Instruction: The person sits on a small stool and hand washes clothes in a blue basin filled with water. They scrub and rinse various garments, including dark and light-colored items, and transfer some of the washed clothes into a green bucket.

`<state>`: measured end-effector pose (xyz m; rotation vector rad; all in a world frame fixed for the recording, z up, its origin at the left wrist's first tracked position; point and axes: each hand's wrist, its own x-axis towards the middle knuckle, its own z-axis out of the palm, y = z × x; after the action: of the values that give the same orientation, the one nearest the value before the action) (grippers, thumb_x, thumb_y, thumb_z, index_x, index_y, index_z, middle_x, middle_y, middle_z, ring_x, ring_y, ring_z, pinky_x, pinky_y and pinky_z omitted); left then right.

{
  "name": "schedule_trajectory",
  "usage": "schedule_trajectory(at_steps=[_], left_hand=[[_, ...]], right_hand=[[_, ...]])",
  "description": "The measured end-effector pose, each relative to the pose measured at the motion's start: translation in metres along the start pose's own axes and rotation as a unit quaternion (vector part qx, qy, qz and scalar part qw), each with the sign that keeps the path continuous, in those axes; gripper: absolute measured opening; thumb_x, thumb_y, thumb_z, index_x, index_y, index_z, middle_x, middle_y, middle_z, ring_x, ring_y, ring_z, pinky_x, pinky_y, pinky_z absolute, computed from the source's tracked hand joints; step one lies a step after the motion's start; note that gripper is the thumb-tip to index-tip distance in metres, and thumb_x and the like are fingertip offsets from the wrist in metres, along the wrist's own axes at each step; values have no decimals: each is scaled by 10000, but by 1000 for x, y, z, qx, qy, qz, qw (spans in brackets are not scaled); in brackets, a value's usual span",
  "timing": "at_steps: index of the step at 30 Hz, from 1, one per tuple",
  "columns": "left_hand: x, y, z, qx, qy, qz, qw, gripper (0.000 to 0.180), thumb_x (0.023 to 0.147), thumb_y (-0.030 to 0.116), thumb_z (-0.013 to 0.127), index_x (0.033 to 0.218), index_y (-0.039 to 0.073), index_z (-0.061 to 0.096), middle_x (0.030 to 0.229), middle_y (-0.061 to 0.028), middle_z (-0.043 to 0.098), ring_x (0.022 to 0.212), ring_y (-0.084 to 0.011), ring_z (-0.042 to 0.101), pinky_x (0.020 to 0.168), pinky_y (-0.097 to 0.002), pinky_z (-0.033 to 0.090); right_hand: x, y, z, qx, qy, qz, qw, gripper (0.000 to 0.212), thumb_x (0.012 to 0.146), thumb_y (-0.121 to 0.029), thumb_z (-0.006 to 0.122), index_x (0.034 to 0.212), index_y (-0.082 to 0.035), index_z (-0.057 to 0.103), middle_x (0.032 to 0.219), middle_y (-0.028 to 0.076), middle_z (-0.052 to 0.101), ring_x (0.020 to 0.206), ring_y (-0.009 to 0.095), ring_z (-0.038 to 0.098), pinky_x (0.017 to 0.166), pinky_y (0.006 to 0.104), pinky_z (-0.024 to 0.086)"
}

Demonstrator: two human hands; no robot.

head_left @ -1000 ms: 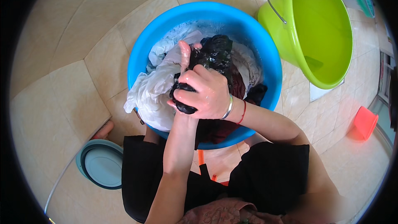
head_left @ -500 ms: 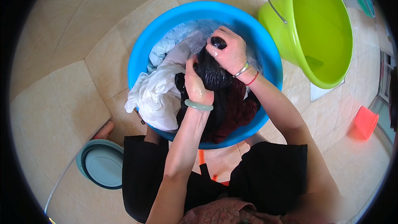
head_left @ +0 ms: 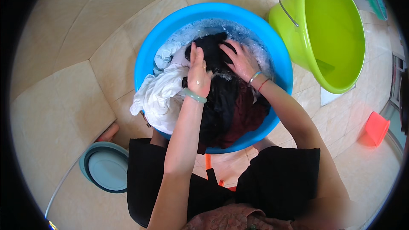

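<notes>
My left hand and right hand are loose, fingers out, at the black cloth in the blue tub. Washing looks unfinished to me: white cloth and dark red cloth sit there too, with suds.

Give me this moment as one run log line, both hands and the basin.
left hand: open, at black cloth | right hand: spread on black cloth | blue basin: white cloth, maroon cloth, suds
</notes>
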<state>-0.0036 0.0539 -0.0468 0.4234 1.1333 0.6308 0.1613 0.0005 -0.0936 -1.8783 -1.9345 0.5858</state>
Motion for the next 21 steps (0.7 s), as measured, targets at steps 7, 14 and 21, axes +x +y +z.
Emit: schedule_trajectory(at_steps=[7, 14, 21], left_hand=[[43, -11, -3, -49, -35, -35, 998, 614, 986, 497, 487, 1497, 228, 278, 1507, -64, 346, 1362, -264, 339, 1066, -598, 217], [11, 20, 5, -196, -166, -81, 963, 503, 1011, 425, 472, 1346, 50, 501, 1286, -105, 589, 1160, -249, 577, 1017, -406, 457], [12, 12, -5, -391, -363, -110, 838, 438, 1033, 401, 422, 1333, 98, 521, 1308, -93, 579, 1172, -242, 569, 1023, -404, 448]], right_hand=[[34, -2, 11, 165, 49, 139, 975, 389, 745, -131, 760, 1102, -89, 610, 1133, 158, 563, 1022, 364, 578, 880, 430, 497], [-12, -128, -73, 316, 68, -122, 939, 308, 685, -215, 831, 909, -119, 643, 939, 59, 569, 827, 236, 619, 655, 310, 523], [-15, -159, -76, 111, 146, -176, 967, 210, 679, -302, 716, 821, -176, 626, 908, 6, 507, 785, 167, 509, 538, 238, 431]])
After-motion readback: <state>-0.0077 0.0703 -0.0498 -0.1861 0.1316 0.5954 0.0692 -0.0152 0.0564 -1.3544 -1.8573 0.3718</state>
